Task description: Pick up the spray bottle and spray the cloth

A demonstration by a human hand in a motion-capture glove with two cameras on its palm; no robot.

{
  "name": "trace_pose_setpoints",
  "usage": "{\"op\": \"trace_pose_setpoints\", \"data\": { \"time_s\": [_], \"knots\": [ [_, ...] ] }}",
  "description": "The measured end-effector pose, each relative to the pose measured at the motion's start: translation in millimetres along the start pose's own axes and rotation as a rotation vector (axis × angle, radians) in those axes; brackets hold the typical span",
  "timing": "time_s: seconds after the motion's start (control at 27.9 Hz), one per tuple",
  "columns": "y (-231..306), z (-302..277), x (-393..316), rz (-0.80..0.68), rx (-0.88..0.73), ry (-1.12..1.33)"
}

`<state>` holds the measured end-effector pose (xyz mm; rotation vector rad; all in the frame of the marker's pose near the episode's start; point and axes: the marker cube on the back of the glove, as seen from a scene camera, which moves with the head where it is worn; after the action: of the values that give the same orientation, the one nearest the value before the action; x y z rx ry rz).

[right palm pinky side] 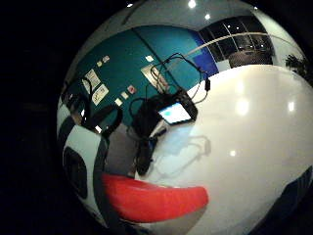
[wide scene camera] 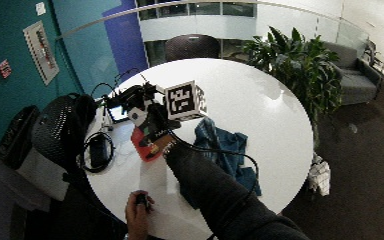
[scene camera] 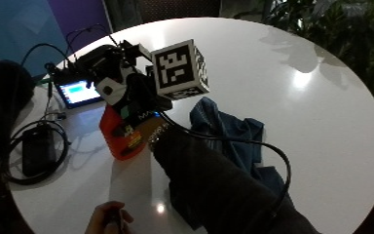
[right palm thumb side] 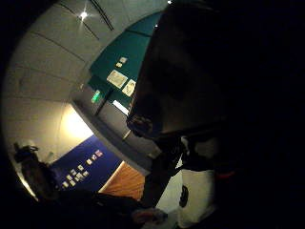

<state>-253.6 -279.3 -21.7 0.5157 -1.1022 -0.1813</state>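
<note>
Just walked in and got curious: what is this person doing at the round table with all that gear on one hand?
A person at a white round table has their gloved right hand around a red spray bottle. The bottle looks tilted, its base near the tabletop. A crumpled blue cloth lies on the table just beside it. The bare other hand rests at the table's near edge. No spray is visible.

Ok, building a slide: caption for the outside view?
Gloved right hand holds a red spray bottle upright on the white round table, beside a crumpled blue cloth.
</note>
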Motion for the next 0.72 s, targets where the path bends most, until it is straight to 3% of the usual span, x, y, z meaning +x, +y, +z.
{"op": "trace_pose_setpoints", "data": {
  "time_s": [0.36, 0.72],
  "knots": [
    [20, -4, 20, 0.084, -0.046, 0.038],
    [42, -3, 39, 0.174, -0.221, 0.126]
  ]
}}
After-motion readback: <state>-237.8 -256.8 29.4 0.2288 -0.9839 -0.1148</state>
